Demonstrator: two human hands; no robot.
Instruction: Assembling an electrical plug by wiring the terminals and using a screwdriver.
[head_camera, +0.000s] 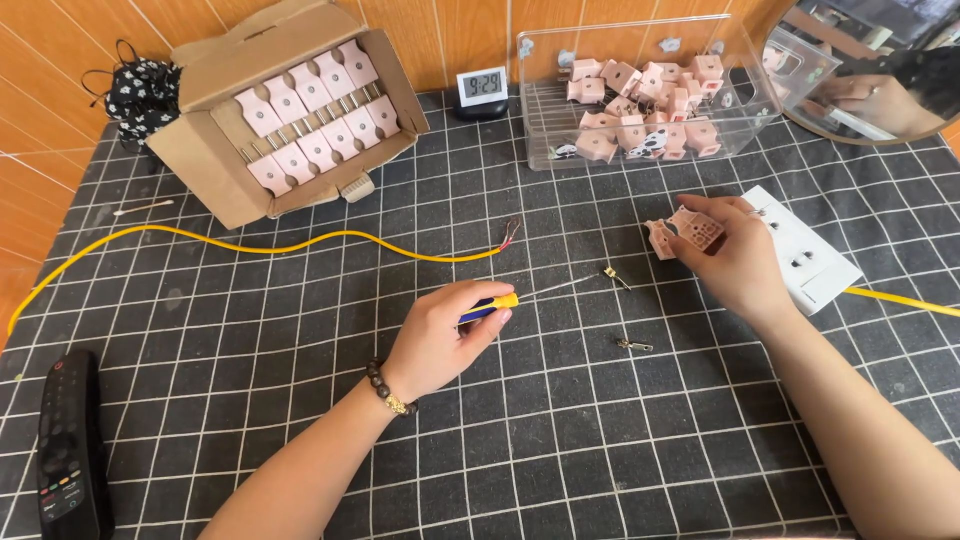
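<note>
My left hand (437, 335) grips a screwdriver (492, 304) with a blue and yellow handle; its thin shaft points right toward a small brass prong (614, 274) lying on the mat. My right hand (735, 255) holds a pink plug housing (684, 232) open side up, just above the mat. A second brass prong (634, 344) lies between my hands. A yellow cable (300, 243) with stripped wire ends (510, 234) runs across the mat from the left.
A cardboard box of pink plugs (300, 125) stands at the back left, a clear bin of pink plug parts (640, 110) at the back right. White socket strip (805, 250), small digital clock (482, 86), black remote (70, 450), round mirror (870, 70).
</note>
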